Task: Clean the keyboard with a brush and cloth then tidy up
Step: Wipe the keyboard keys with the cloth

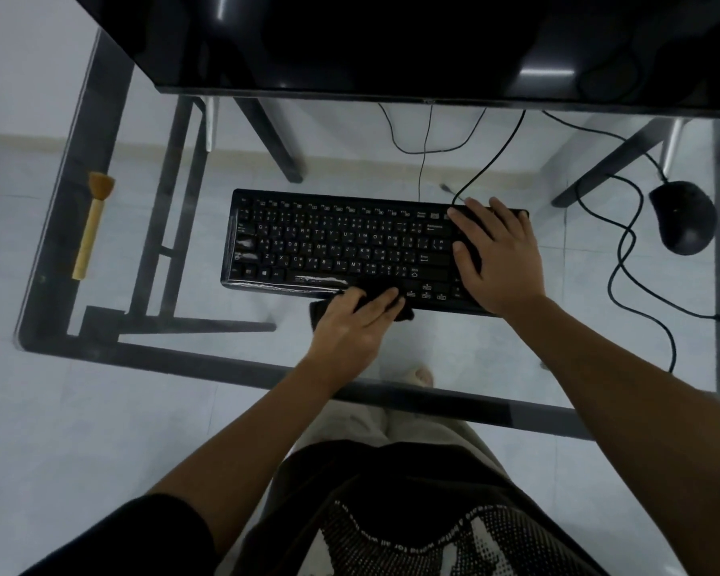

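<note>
Forearms come in from the bottom edge, both extended over glass desk. Left hand: fingers fairly straight, lying together, pressing black cloth onto front edge of keyboard by the space bar. Most of the cloth is hidden under the palm. Right hand: flat, fingers spread, resting on keyboard's right end, covering those keys. Brush lies at desk's left edge, well apart from keyboard. Mouse far right, untouched
</note>
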